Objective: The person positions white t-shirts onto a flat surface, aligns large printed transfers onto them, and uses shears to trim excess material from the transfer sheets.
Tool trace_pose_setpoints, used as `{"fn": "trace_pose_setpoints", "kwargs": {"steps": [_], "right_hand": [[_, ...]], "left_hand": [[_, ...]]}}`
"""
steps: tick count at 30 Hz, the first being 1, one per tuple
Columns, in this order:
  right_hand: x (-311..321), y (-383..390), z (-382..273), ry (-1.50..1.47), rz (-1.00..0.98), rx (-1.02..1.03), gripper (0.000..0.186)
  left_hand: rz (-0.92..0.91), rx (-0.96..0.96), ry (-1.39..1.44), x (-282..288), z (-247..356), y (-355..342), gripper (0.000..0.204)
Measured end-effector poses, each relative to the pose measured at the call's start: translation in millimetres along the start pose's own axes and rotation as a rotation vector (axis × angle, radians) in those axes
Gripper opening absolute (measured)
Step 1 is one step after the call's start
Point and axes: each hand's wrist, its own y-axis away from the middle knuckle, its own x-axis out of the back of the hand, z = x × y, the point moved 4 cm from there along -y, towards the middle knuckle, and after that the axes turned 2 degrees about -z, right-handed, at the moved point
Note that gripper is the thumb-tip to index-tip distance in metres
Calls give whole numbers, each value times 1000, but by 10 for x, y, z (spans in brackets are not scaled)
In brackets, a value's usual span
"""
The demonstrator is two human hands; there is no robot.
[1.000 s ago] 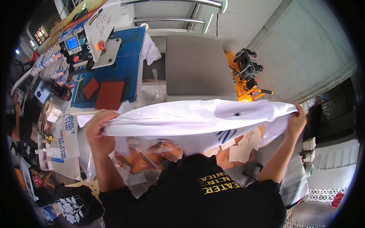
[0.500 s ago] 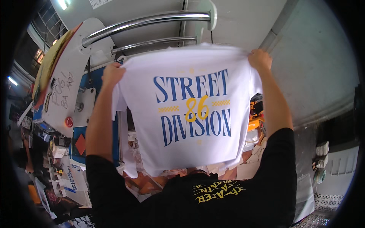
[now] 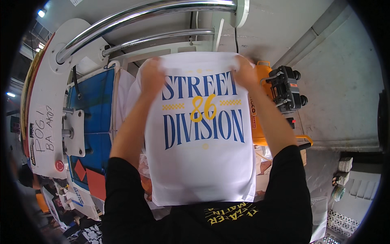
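A white T-shirt (image 3: 197, 171) with blue lettering and yellow accents spreads out before me, print facing me. My left hand (image 3: 153, 76) is closed on the cloth near its upper left, and my right hand (image 3: 245, 73) grips it near the upper right. Both hands are somewhat smeared by motion. Between them the top edge of the shirt bunches into a soft fold. Its lower edge reaches toward my torso. Whether the cloth rests on a surface underneath, I cannot tell.
At left stands a white press-like machine (image 3: 42, 134) with a red button, beside a blue panel (image 3: 95, 101). Chrome bars (image 3: 162, 14) arch across the top. An orange air compressor (image 3: 260, 122) with a black motor (image 3: 286, 89) stands right of the shirt, near a grey wall (image 3: 345, 81).
My hands have come closer together, each moving inward along the shirt's top. Its sleeves have dropped from the spread, and the orange compressor has come into fuller view.
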Motion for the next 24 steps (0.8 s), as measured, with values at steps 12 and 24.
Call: {"fn": "trace_pose_setpoints", "kwargs": {"steps": [12, 24], "right_hand": [[-40, 922, -58, -236, -345, -546, 71], [470, 4918, -200, -1535, -265, -1062, 54]], "left_hand": [[-322, 294, -2, -123, -310, 763, 58], [-318, 1375, 1490, 1484, 756, 3638, 47]]}}
